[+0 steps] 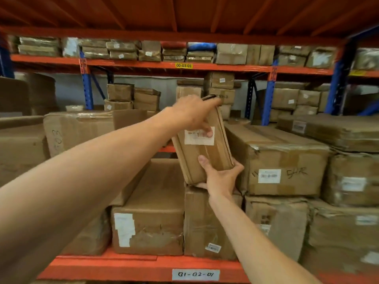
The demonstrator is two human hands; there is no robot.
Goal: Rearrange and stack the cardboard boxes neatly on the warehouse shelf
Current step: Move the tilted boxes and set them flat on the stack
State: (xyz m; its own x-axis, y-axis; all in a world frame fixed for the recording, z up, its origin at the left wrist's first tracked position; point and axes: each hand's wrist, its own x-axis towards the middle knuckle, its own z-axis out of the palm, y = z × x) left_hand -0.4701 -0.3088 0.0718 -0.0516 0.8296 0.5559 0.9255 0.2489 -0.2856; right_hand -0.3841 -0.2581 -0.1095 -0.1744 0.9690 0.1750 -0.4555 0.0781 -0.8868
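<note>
While it is tilted on edge above the gap between two larger cartons, the small cardboard box (202, 146) is held at mid-shelf by both hands. It is judged light and fairly stiff, its taped faces possibly slick, so opposite ends are best gripped. The left hand (192, 114) is draped over the far top end, fingers curled closed around it, arm fully extended. The right hand (220, 178) is cupped under the near lower corner, thumb pressed on the front face.
</note>
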